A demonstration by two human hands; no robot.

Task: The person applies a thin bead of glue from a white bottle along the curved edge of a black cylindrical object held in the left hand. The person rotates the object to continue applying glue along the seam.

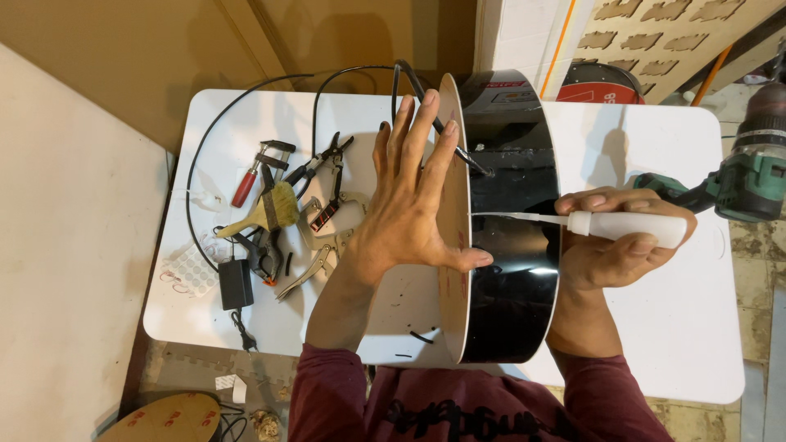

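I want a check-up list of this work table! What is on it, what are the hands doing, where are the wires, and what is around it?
Surface: white table, partly covered by tools.
Job's things: black drum with a round board face, standing on edge; white glue bottle, its nozzle touching the seam.
Clutter: brush, red-handled clamp, pliers, all left of the drum; green drill on the right.
Hands: left hand spread flat on the board, its fingers open; right hand wrapped around the bottle.
Cables: black cable looping from the power adapter to the drum.
Surroundings: brown wall, cut wooden sheet, floor mats.
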